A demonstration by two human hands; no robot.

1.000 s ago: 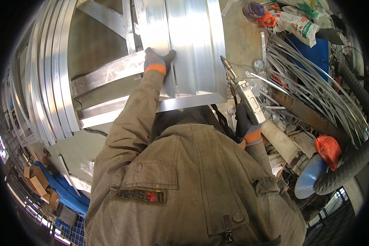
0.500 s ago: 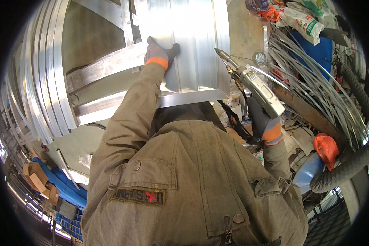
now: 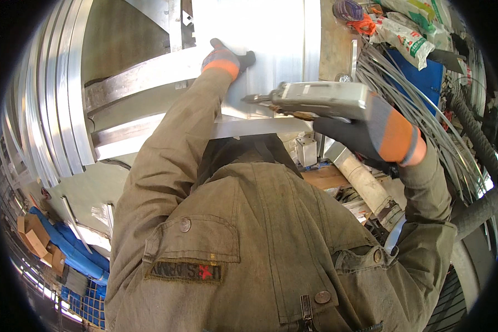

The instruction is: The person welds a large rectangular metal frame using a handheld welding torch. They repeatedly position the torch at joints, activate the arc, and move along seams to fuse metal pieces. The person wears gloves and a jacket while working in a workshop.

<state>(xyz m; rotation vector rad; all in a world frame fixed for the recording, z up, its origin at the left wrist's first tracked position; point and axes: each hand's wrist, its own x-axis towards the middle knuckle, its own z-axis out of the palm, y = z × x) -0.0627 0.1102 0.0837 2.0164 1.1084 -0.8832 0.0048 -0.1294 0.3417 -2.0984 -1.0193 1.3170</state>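
My left hand, in a grey and orange glove with dark fingertips, rests on the left part of a shiny ribbed aluminium panel. Its thumb and a finger are spread apart; the other fingers are hard to see. My right hand, gloved alike, is closed around a silver gun-shaped tool with a boxy body. The tool lies almost level, its narrow nose pointing left above the panel's near part. Whether the nose touches metal I cannot tell. A flat metal strip runs along the panel's near edge.
Long curved-looking aluminium profiles stand at the left. On the right lie a bundle of thin metal rods, plastic bags and a blue container. Cardboard boxes sit at the lower left.
My right hand has swung the gun-shaped tool up and leftward over the panel, turning it nearly level. My left hand stays on the panel; the view has shifted slightly.
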